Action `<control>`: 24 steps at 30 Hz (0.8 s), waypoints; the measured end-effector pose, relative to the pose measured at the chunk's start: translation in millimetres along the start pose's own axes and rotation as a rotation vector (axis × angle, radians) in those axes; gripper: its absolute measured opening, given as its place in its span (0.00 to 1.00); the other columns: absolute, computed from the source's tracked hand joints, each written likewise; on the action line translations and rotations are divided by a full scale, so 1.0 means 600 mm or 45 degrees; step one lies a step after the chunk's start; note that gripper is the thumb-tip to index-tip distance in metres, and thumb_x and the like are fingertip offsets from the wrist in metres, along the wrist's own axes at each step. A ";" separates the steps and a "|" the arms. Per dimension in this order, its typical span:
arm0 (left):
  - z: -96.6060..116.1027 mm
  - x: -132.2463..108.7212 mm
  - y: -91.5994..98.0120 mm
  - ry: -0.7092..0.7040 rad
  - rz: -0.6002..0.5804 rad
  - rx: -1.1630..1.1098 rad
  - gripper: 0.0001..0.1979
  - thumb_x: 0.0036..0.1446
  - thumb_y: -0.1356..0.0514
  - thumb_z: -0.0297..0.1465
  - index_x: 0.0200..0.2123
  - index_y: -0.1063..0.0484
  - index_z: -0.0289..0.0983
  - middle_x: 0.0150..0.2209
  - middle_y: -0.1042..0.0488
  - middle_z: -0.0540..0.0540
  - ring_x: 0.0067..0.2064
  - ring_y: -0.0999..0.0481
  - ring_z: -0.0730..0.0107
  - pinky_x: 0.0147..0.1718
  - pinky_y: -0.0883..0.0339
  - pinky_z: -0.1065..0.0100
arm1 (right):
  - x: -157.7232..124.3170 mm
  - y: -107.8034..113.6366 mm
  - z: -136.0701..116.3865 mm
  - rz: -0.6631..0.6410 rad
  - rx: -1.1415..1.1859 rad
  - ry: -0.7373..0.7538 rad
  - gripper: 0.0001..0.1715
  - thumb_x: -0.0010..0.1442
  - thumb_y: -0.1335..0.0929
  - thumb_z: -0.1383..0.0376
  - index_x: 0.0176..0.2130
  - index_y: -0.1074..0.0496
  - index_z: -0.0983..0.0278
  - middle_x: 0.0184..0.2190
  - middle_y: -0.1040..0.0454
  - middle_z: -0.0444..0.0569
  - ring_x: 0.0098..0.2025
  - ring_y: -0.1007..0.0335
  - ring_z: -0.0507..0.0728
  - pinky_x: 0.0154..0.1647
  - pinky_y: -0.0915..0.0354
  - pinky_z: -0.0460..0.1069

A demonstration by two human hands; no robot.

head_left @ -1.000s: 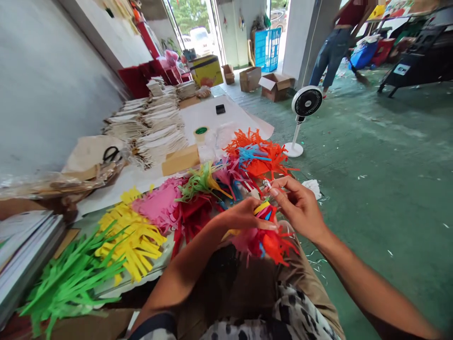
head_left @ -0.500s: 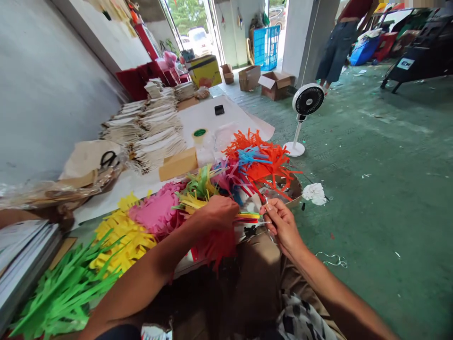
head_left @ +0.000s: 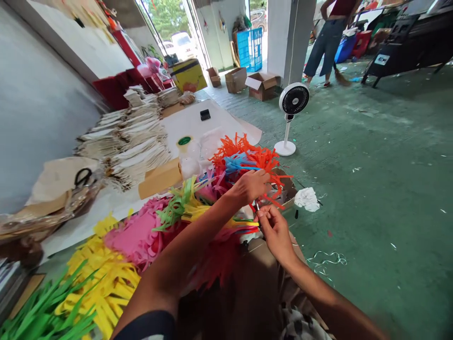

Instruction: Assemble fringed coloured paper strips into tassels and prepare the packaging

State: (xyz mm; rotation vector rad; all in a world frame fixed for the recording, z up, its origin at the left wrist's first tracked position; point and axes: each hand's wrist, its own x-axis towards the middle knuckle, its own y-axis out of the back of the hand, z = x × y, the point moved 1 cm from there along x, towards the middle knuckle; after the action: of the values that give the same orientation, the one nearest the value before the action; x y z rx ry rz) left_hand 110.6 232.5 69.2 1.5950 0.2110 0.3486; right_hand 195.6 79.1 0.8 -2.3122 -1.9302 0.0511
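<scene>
Pinching paper strips (head_left: pixel 247 226), right hand (head_left: pixel 276 231) sits beside open green floor (head_left: pixel 371 189), left hand (head_left: pixel 249 186) on orange fringe (head_left: pixel 244 153), grip unclear.

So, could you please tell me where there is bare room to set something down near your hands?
The white paper sheet has room beside the black object. The green floor right of the crumpled white tissue is free. Fringed coloured paper crowds around the left hand and right hand.

Fringed paper (head_left: pixel 138 241) heaped left, green floor (head_left: pixel 371 212) right
</scene>
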 end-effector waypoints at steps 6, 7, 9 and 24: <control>-0.019 0.028 -0.005 -0.041 0.050 -0.113 0.11 0.69 0.41 0.27 0.37 0.18 0.39 0.47 0.20 0.40 0.52 0.26 0.56 0.46 0.35 0.59 | 0.003 0.004 0.005 -0.047 -0.001 -0.016 0.21 0.72 0.35 0.47 0.35 0.30 0.60 0.27 0.34 0.41 0.26 0.44 0.51 0.26 0.46 0.48; -0.022 0.025 0.011 0.000 0.139 -0.216 0.11 0.69 0.41 0.28 0.39 0.17 0.40 0.48 0.19 0.40 0.52 0.25 0.56 0.48 0.34 0.57 | 0.003 0.003 0.006 -0.052 0.003 -0.018 0.21 0.72 0.35 0.47 0.35 0.30 0.60 0.27 0.34 0.41 0.26 0.44 0.51 0.26 0.46 0.48; -0.030 0.017 0.049 0.120 0.399 -0.513 0.09 0.67 0.38 0.30 0.39 0.15 0.44 0.47 0.17 0.43 0.51 0.22 0.58 0.54 0.33 0.54 | 0.003 0.002 0.006 -0.060 0.012 -0.021 0.21 0.72 0.35 0.47 0.35 0.31 0.60 0.27 0.34 0.40 0.26 0.45 0.51 0.26 0.47 0.48; -0.064 -0.139 0.167 0.518 1.719 -1.437 0.14 0.53 0.25 0.40 0.42 0.17 0.45 0.36 0.18 0.51 0.42 0.17 0.67 0.46 0.22 0.64 | 0.005 0.003 0.016 -0.078 0.037 0.037 0.21 0.71 0.34 0.48 0.34 0.30 0.60 0.26 0.35 0.41 0.26 0.47 0.51 0.27 0.49 0.48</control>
State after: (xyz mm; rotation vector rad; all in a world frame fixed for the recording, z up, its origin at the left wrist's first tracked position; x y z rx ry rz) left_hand 11.7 233.8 162.3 0.3029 -0.7118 1.5082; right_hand 196.9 82.5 -9.0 -2.2219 -1.9715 0.0392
